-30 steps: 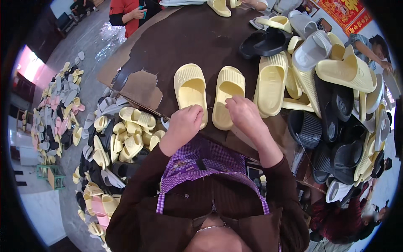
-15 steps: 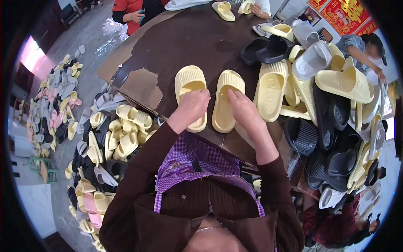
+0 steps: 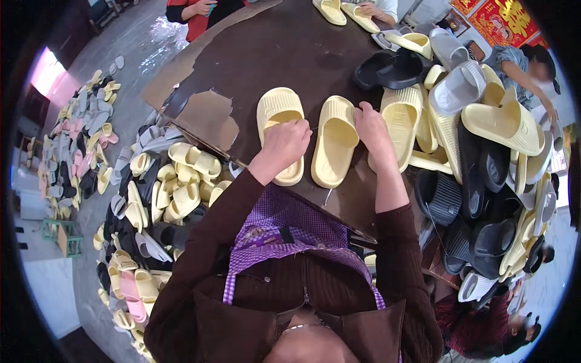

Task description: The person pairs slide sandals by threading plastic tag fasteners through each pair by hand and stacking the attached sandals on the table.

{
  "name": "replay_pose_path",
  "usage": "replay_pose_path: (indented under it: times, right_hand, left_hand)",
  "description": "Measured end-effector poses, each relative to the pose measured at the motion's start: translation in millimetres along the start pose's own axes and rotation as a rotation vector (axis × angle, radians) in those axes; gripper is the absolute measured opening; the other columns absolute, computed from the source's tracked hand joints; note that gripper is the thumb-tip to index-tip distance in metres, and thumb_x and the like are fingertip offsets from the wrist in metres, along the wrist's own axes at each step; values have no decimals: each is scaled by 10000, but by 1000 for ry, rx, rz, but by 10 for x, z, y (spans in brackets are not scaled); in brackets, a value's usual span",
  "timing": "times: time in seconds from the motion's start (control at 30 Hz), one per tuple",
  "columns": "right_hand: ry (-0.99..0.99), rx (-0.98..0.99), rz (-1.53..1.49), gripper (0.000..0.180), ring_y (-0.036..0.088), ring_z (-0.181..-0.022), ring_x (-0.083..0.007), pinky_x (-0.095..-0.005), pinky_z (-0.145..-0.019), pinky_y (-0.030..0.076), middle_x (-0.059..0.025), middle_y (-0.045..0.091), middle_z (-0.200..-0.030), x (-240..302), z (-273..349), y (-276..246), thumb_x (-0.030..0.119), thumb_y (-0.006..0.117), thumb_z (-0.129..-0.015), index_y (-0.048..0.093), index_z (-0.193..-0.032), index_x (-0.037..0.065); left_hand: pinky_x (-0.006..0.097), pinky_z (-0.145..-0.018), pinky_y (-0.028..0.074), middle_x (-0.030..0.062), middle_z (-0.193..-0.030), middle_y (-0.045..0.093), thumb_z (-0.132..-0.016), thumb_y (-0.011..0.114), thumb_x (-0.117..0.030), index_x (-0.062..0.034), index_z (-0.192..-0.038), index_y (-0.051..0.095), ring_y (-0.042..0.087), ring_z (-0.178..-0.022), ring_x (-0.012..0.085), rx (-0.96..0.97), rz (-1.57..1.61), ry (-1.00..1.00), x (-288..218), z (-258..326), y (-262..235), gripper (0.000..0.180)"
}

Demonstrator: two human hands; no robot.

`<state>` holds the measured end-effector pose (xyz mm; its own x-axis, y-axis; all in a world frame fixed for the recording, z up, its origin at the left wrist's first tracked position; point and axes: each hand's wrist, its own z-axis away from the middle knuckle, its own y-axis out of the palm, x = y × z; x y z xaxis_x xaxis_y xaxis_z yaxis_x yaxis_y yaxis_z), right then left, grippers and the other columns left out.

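Observation:
Two pale yellow slide slippers lie side by side on the dark table, toes pointing away from me. My left hand (image 3: pixel 289 145) is over the left slipper (image 3: pixel 280 100), its fingers curled closed at the inner side of the strap; whatever they hold is hidden. My right hand (image 3: pixel 374 128) is just right of the right slipper (image 3: pixel 334 151), thumb and fingers drawn together near its strap edge. I cannot make out anything in that pinch. Another yellow slipper (image 3: pixel 400 121) lies partly behind my right hand and wrist.
A heap of yellow, grey and black slippers (image 3: pixel 478 163) crowds the table's right side. Torn cardboard (image 3: pixel 209 118) covers its left edge. More slippers (image 3: pixel 181 187) are piled below on the left. Across the table, a person's hand (image 3: pixel 368 9) touches yellow slippers; another person stands right.
My right hand has moved from inside the right slipper to its outer right side. My left hand stays over the left slipper. The far person's slippers have shifted closer together.

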<state>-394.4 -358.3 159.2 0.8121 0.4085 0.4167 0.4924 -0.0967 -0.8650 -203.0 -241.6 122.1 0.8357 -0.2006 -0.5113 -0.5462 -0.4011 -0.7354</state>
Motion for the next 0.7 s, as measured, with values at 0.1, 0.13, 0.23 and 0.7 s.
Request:
replay_pose_path:
  times: [0.1, 0.13, 0.23, 0.7]
  right_hand:
    - [39, 56, -42, 311, 612, -936, -398, -408, -823, 479, -256, 645, -965, -68, -115, 110, 218, 472, -927, 628, -1063, -15]
    - [28, 51, -104, 326, 624, -914, -377, -395, -811, 480, -247, 653, -944, -113, -145, 146, 237, 476, -929, 639, -1047, -20]
    - [39, 70, -242, 344, 638, -869, -314, -364, -788, 481, -210, 667, -905, -213, -218, 318, 257, 493, -929, 653, -1031, -30]
    - [244, 217, -724, 220, 608, -756, -134, -262, -696, 485, -65, 669, -843, -237, -754, 591, 93, 656, -803, 683, -990, -18]
  left_hand:
    - [422, -638, 509, 133, -762, 618, -860, 579, -170, -41, -788, 569, 633, -709, 314, 0, -38, 52, -4, -11, -32, 148]
    - [422, -638, 509, 133, -762, 618, -860, 579, -170, -41, -788, 569, 633, -709, 314, -3, -41, 45, 19, -11, -24, 148]
    - [412, -711, 502, 158, -857, 593, -856, 568, -119, -12, -841, 558, 612, -799, 326, -104, -41, 133, 133, -15, 67, 109]
    - [418, -800, 484, 198, -958, 555, -826, 518, -26, 30, -905, 513, 574, -919, 357, -1, -3, 93, 184, -33, 50, 97]
